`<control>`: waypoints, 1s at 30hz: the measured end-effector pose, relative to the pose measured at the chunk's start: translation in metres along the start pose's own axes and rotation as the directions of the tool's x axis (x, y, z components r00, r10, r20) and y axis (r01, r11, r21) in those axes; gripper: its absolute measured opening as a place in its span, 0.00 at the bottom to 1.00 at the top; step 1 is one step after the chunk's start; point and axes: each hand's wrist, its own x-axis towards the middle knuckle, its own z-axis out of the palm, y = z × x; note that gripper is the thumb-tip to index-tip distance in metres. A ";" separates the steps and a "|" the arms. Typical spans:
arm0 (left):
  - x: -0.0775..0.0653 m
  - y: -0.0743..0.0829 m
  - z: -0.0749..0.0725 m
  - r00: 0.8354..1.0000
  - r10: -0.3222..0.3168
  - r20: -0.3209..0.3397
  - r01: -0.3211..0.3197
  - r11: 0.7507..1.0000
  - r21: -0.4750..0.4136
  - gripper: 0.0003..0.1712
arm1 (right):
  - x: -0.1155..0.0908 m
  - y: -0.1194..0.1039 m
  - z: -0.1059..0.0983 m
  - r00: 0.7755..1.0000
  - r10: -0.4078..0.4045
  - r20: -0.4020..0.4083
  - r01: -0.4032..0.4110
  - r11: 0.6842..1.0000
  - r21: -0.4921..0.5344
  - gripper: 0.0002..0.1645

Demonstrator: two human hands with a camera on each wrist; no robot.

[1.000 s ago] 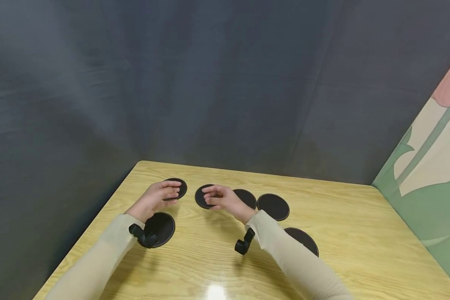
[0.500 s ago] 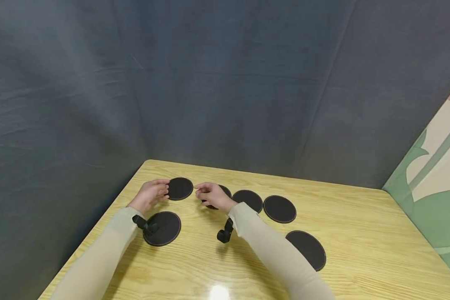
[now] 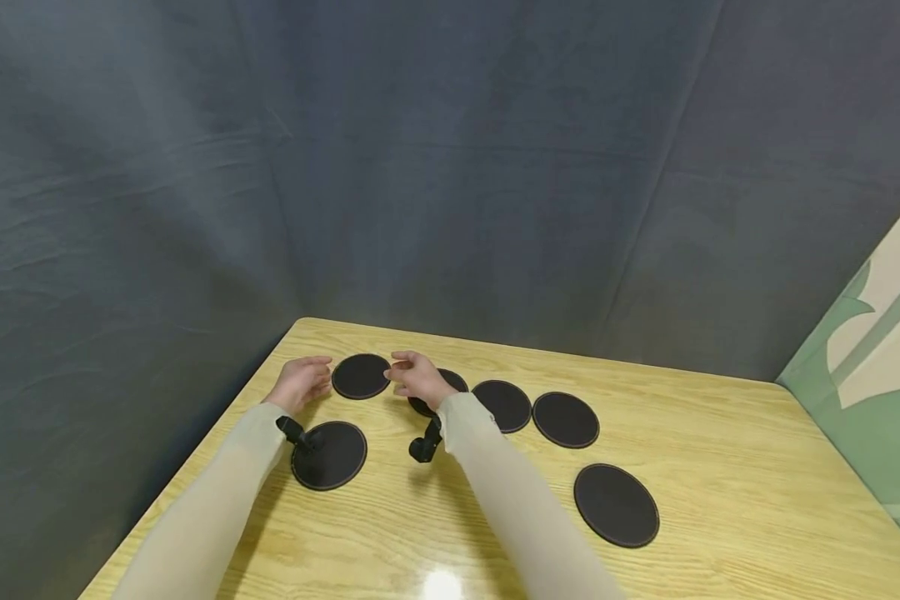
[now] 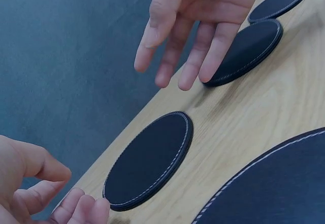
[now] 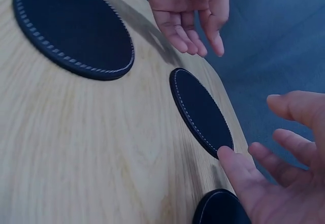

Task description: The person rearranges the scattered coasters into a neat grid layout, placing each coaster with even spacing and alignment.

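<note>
A round black coaster with pale edge stitching lies flat at the table's far left, between my two hands. On its left side my left hand hovers with loosely bent fingers and holds nothing. My right hand is off its right side, fingers spread, also holding nothing. Beneath the right hand a second coaster is partly covered. In the left wrist view the coaster between the hands lies close to the left fingertips; whether they touch it I cannot tell.
Nearer the front left lies a larger black coaster, partly behind the left wrist camera. Two touching coasters lie right of the right hand, and another large one sits front right. A dark curtain rises behind the wooden table.
My right hand has moved left, from over the second coaster toward the far-left one. My left hand has drawn back to that coaster's left side. The view has shifted slightly.
</note>
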 end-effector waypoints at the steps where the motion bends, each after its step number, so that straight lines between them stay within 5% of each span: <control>1: 0.001 0.000 0.000 1.000 0.003 -0.010 -0.003 1.000 -0.002 0.28 | 0.001 0.000 0.001 1.000 0.006 -0.006 -0.005 1.000 0.012 0.35; 21: 0.010 0.002 0.007 0.994 -0.106 -0.019 0.106 0.994 0.038 0.30 | 0.007 0.007 0.017 0.990 0.118 -0.080 -0.113 0.992 0.060 0.35; 30: 0.019 -0.004 0.010 0.996 -0.080 0.023 0.079 0.994 0.072 0.32 | 0.004 0.006 0.023 0.991 0.122 -0.058 -0.118 0.991 0.066 0.33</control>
